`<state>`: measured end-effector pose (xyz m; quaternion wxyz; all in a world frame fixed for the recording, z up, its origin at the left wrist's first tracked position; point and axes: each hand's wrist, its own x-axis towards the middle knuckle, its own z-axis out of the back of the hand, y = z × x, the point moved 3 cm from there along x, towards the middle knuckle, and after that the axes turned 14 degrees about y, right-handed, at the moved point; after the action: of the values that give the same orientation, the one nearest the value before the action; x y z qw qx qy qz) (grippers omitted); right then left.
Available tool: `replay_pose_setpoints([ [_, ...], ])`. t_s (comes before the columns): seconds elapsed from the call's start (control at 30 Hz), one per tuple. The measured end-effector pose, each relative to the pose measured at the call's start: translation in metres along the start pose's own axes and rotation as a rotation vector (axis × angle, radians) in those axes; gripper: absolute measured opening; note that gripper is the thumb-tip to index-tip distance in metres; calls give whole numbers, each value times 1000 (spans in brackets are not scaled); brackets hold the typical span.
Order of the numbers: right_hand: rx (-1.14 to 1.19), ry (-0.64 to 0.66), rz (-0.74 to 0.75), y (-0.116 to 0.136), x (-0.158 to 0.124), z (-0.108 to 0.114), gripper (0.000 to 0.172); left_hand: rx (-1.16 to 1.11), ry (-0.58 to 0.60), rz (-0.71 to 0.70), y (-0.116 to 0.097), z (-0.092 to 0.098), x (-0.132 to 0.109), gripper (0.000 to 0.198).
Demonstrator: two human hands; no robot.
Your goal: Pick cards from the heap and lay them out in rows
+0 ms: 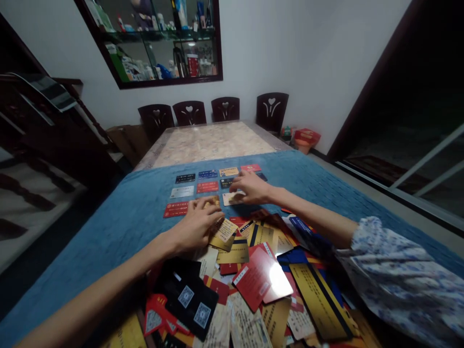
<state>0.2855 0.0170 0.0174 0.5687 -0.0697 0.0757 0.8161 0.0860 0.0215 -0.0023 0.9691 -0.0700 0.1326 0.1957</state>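
Half-curled left hand [200,221] and right hand [251,187], grips unclear, over eleven rectangular cards [208,187] in rows on cloth [141,212].

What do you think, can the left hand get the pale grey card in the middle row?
Probably yes. The left hand is close by, and nothing lies on top of the pale grey card. The right hand is farther over, so it doesn't seem in the way.
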Motion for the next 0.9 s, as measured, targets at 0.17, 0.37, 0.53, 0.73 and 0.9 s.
replay_pose_setpoints([
  [0.17, 60, 40, 118, 38, -19, -8, 25, 5, 65, -27, 8, -2, 1, 58],
  [0.37, 13, 103, 147, 62, -29, -17, 37, -12, 118, -19, 12, -2, 1, 47],
  [0.53, 23, 103, 160, 67, -28, -28, 45, -11, 130, -37, 13, -7, -4, 50],
  [0.73, -14, 67, 157, 73, -32, -30, 49, -42, 80, -27, 14, -10, -7, 37],
  [0.9, -17, 76, 151, 76, -34, -29, 43, -81, 108, -23, 17, -12, -8, 41],
])
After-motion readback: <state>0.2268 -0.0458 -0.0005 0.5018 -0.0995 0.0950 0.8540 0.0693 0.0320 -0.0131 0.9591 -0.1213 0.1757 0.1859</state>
